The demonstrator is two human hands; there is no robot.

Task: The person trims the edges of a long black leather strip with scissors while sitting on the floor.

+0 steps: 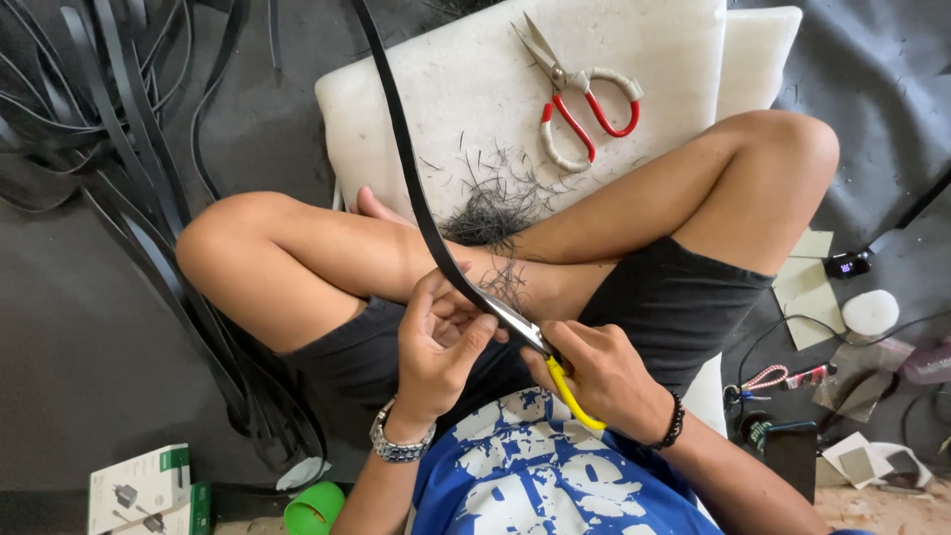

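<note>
A long black strap [401,129] runs from the top of the view down to my lap. My left hand [436,342] pinches the strap near its lower end, fingers curled around it. My right hand [604,372] grips a yellow-handled knife [570,391], whose metal blade lies against the strap's edge between both hands. Thin black shavings [490,203] lie piled on the white board [644,40] in front of my crossed legs.
Red-handled scissors [584,99] rest on the white board. A heap of black straps [109,129] lies on the dark mat at left. A small box [139,490] and green cup [315,510] sit bottom left. Cables, paper scraps and a white disc [870,312] are at right.
</note>
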